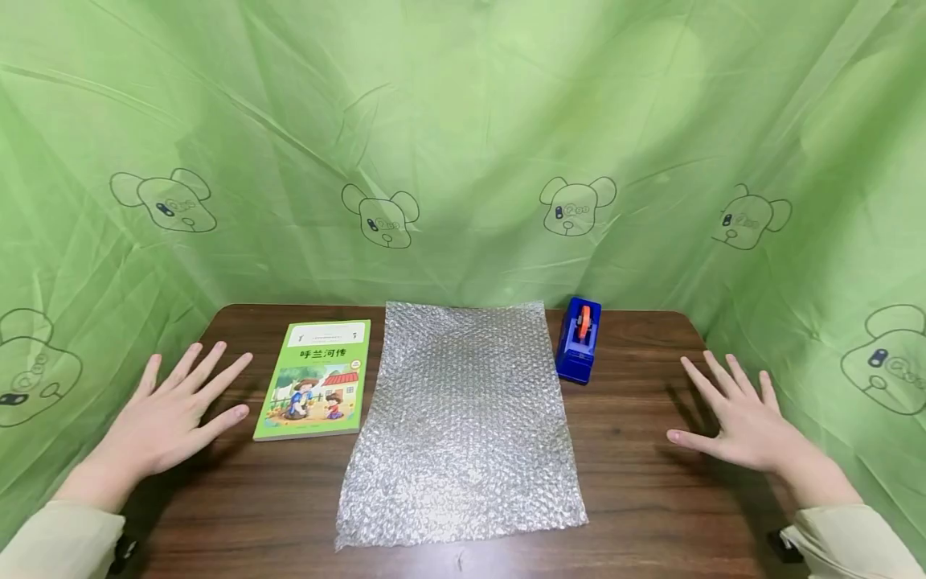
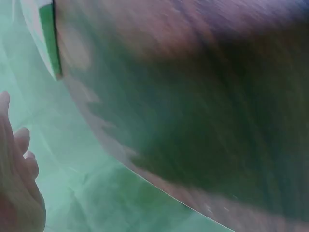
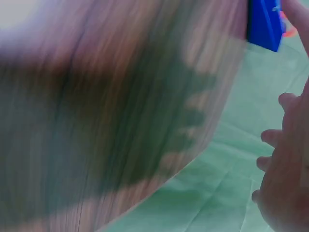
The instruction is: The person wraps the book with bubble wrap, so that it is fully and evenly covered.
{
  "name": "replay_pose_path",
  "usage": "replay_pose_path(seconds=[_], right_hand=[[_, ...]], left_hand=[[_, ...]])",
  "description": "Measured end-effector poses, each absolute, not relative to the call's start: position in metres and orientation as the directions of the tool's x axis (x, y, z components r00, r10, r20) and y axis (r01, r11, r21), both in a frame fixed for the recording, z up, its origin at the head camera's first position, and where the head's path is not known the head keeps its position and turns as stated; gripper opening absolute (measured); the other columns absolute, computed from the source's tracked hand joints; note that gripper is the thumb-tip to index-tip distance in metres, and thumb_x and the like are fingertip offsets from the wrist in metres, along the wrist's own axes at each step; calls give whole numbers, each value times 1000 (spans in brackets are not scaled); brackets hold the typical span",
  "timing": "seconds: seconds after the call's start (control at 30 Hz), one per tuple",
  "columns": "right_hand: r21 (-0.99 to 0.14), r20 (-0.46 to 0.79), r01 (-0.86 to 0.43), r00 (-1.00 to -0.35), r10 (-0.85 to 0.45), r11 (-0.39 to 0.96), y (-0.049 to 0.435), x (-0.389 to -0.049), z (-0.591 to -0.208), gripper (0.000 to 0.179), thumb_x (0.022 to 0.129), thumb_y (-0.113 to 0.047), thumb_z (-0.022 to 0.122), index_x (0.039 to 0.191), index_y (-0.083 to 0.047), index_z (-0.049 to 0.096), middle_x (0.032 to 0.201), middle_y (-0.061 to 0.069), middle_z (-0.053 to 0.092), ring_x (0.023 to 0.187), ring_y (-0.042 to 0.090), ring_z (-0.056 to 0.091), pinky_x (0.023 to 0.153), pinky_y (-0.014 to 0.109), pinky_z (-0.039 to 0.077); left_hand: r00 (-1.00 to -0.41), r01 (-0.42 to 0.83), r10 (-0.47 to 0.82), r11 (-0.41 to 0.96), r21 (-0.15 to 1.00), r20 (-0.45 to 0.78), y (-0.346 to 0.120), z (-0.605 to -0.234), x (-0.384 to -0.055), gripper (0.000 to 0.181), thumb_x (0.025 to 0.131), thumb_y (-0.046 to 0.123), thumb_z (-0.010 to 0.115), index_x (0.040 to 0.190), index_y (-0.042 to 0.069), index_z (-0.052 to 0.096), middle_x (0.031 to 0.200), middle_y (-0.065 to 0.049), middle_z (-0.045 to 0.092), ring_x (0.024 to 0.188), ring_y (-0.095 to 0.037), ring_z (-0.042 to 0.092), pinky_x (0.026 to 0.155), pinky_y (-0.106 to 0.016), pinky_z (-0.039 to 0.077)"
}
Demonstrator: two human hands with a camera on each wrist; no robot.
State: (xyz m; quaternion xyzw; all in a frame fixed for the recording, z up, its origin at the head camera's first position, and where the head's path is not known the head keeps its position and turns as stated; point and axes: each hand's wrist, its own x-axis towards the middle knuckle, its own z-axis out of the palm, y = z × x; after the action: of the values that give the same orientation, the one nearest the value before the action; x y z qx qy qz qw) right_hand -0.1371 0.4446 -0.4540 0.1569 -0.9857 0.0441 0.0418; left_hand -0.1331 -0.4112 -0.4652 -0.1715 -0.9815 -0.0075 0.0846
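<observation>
Left hand point(image 1: 170, 418) is up, fingers straight and spread wide, and just off the tip of that thumb, to its right, lies the green book point(image 1: 318, 378), cover up! Across to the right hand point(image 1: 745, 422): fingers fanned out too, with the blue tape dispenser point(image 1: 576, 354) left of the index fingertip, a clear gap between. And there's the bubble wrap point(image 1: 463, 426), flat on the wooden table point(image 1: 637, 515) between both sets of fingers! Beyond every fingertip hangs the green curtain point(image 1: 463, 121), printed with animal faces.
</observation>
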Motion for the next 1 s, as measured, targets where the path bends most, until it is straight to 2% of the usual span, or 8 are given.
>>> replay_pose_path(seconds=[0.1,0.23,0.37,0.53,0.6,0.7,0.83,1.0], right_hand=[[-112,116,-308,-948,-296,945,434,-137,-454,134,83,-69,85,178,-24,2,180,28,7,165,54,-4,121,82,-15],[-182,143,-308,-948,-285,934,414,-136,-452,137,82,-66,88,178,-20,3,178,32,12,165,54,1,121,83,-12],[-292,201,-359,-929,-310,887,387,-137,-449,132,82,-54,92,178,-17,9,175,35,19,162,58,11,126,80,-2],[-444,232,-410,-912,-339,797,352,-139,-441,126,86,-43,94,178,-22,11,180,23,17,164,54,12,129,75,8],[-484,223,-410,-912,-344,773,338,-141,-438,126,86,-44,94,178,-26,10,182,15,15,166,48,10,127,77,12],[-497,223,-429,-903,-367,754,318,-145,-438,127,84,-49,95,178,-28,12,183,10,15,167,44,12,121,82,22],[-502,233,-474,-879,-415,723,295,-150,-441,114,87,-48,93,176,-27,24,179,10,30,163,42,28,121,75,33],[-534,236,-515,-852,-467,670,274,-157,-447,93,94,-39,89,170,-18,41,168,11,49,151,39,49,118,64,45]], left_hand=[[-925,344,339,939,2,174,-400,-461,-134,89,106,59,62,178,36,13,184,-11,11,169,-34,-5,126,-64,-24],[-930,339,325,939,60,172,-379,-455,-136,92,107,57,61,178,33,7,183,-13,12,168,-44,5,127,-63,-23],[-937,330,308,935,128,163,-355,-451,-140,95,108,58,60,178,31,3,183,-15,13,164,-51,16,129,-68,-16],[-940,330,297,918,221,168,-324,-445,-146,97,108,58,60,178,29,0,183,-14,12,163,-54,17,129,-75,-4],[-938,333,293,908,255,184,-312,-444,-149,98,107,58,61,178,28,0,184,-11,10,164,-52,15,129,-76,2],[-933,347,296,889,298,204,-295,-444,-153,99,107,58,62,178,27,1,184,-8,8,165,-50,14,127,-77,12],[-923,377,320,863,336,214,-273,-447,-159,100,106,59,63,178,23,4,184,-11,8,165,-49,16,126,-78,17],[-915,403,347,827,391,207,-251,-455,-166,95,107,57,63,178,24,9,183,-15,8,164,-53,16,129,-73,17]])
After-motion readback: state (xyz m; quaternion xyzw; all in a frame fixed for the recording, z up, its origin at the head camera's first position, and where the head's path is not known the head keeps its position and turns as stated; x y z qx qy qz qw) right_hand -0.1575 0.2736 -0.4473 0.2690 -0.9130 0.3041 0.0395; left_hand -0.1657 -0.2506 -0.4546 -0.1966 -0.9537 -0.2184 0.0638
